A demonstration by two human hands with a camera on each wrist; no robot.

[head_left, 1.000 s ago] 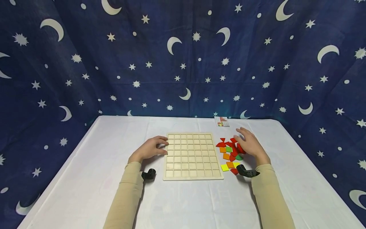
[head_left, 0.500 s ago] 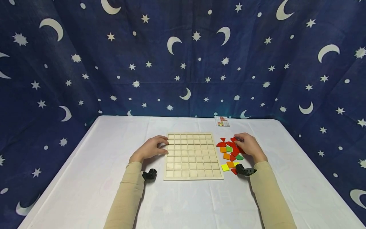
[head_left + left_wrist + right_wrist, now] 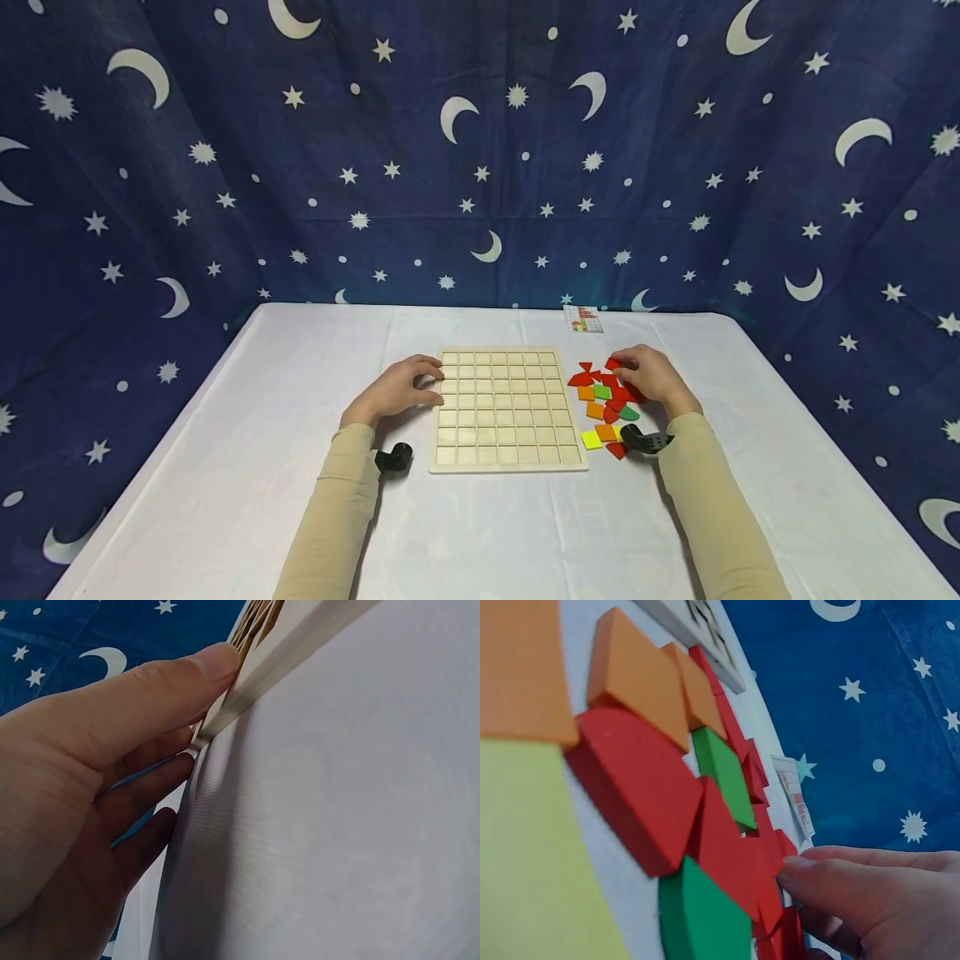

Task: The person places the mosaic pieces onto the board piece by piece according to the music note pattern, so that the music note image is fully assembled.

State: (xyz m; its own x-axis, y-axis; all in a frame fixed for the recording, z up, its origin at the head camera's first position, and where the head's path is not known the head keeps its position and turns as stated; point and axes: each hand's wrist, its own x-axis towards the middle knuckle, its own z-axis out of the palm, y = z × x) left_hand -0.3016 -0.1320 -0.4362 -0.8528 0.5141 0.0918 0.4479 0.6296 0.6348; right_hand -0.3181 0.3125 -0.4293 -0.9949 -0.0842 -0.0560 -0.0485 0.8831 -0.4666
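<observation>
A square wooden grid board [image 3: 497, 398] lies on the table in the head view. My left hand [image 3: 396, 389] rests at its left side. In the left wrist view, the thumb [image 3: 217, 661] touches the board's rim and the other fingertips lie along its edge. Right of the board is a cluster of flat tiles in red, orange, yellow and green. My right hand [image 3: 651, 373] is over the far right of this cluster, thumb and forefinger pinching a red tile [image 3: 612, 364]. In the right wrist view the fingertips partly hide that tile.
A small printed card [image 3: 582, 319] with a coloured grid pattern lies near the table's far edge. Yellow tiles [image 3: 591, 440], orange tiles [image 3: 604, 432] and a green tile [image 3: 602, 392] lie beside the board. A dark blue curtain [image 3: 480, 150] with moons and stars hangs behind the white table [image 3: 480, 533].
My right hand has come down and toward me onto the red tiles, its thumb and forefinger closing on one, then has risen slightly. The left hand stays at the board's edge.
</observation>
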